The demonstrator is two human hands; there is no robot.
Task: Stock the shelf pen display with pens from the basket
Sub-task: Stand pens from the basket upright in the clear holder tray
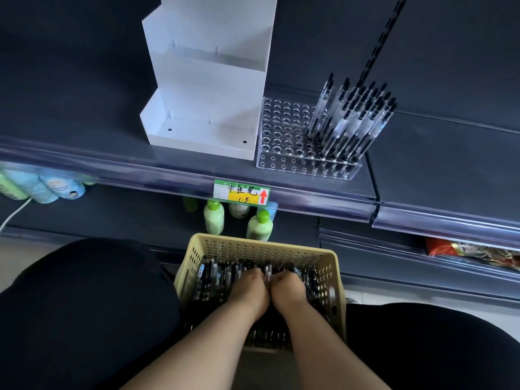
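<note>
Left hand (249,288) and right hand (287,288) curl into the basket (197,249), grip hidden; pen (268,273) upright between them, pen display (281,130) up-right, nearer the right hand.

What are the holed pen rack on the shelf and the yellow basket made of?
Pen rack: clear, glossy plastic, probably acrylic; the dark shelf shows through it. Basket: pale yellow moulded plastic, it seems, fairly matte; thin walls with regular holes.

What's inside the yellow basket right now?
A heap of dark pens, with the left hand and right hand down in it, a clear pen between them. The floor of the basket and whatever the hands grip are hidden.
</note>
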